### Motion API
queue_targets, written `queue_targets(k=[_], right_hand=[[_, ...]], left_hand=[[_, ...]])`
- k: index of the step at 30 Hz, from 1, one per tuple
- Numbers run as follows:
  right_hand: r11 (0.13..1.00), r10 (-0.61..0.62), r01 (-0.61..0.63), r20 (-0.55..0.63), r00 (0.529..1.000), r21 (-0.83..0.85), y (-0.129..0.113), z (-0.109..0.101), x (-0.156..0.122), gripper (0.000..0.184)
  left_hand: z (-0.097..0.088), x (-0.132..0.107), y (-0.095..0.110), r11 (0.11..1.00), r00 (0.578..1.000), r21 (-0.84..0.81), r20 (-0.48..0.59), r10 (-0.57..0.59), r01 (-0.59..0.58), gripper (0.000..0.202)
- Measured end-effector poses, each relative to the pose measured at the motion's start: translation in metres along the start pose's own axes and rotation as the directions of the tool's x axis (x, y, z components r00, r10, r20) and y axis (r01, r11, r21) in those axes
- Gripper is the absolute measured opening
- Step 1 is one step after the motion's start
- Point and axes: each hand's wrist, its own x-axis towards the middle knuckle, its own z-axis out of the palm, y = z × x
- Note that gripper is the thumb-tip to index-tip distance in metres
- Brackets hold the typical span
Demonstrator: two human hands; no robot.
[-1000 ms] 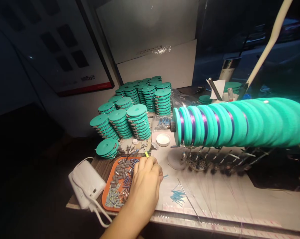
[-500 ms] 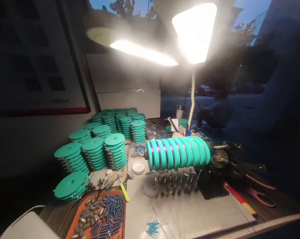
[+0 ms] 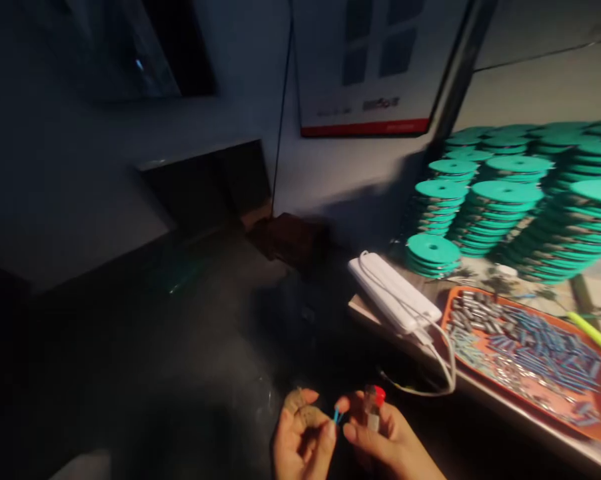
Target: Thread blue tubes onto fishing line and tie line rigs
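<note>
Both my hands are low in the view, off the table's left side, close together. My left hand (image 3: 303, 440) pinches a small blue tube piece (image 3: 337, 415) at its fingertips. My right hand (image 3: 383, 443) grips a small lighter-like thing with a red top (image 3: 373, 402), upright and right beside the blue piece. The fingertips of the two hands almost touch.
On the table at right lies an orange tray (image 3: 449, 313) of grey and blue tubes, with a white power bank (image 3: 390, 293) and its cable at the table corner. Stacks of teal spools (image 3: 485, 200) stand behind, and a yellow-green tool (image 3: 593, 333) lies nearby. The floor at left is dark.
The view has swung from the lamp and spool rod down to the left. Both hands, out of view half a second ago, now show low, holding the blue piece and the red-topped thing.
</note>
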Motion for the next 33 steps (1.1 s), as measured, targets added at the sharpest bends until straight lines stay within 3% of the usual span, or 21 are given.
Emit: queue_targets(k=[5,12,18,24,27,33], right_hand=[[0.996,0.032,-0.037,-0.06,0.998,-0.077,0.004,0.009,0.0,0.036],[0.993,0.009,-0.023,-0.13,0.992,-0.112,-0.001,0.011,0.001,0.039],[0.996,0.049,-0.063,-0.186,0.981,-0.069,-0.005,0.007,0.0,0.038],[0.988,0.065,-0.081,-0.126,0.99,-0.131,-0.002,0.003,0.0,0.039],[0.984,0.067,-0.08,-0.091,0.994,-0.158,-0.001,0.002,0.001,0.039],[0.986,0.07,-0.084,-0.094,0.993,-0.144,0.001,0.003,0.001,0.037]], left_hand=[[-0.003,-0.007,-0.016,0.993,0.995,-0.07,0.004,-0.097,0.097,0.039],[-0.002,-0.008,-0.018,0.98,0.979,-0.037,-0.049,-0.197,0.196,0.04],[-0.014,-0.007,-0.007,0.964,0.977,0.178,0.048,-0.21,0.198,0.03],[-0.02,0.006,-0.004,0.941,0.935,0.336,0.322,-0.148,0.033,0.018],[-0.019,0.008,-0.007,0.945,0.923,0.322,0.343,-0.176,0.061,0.019],[-0.019,0.004,-0.009,0.95,0.919,0.23,0.285,-0.273,0.211,0.02]])
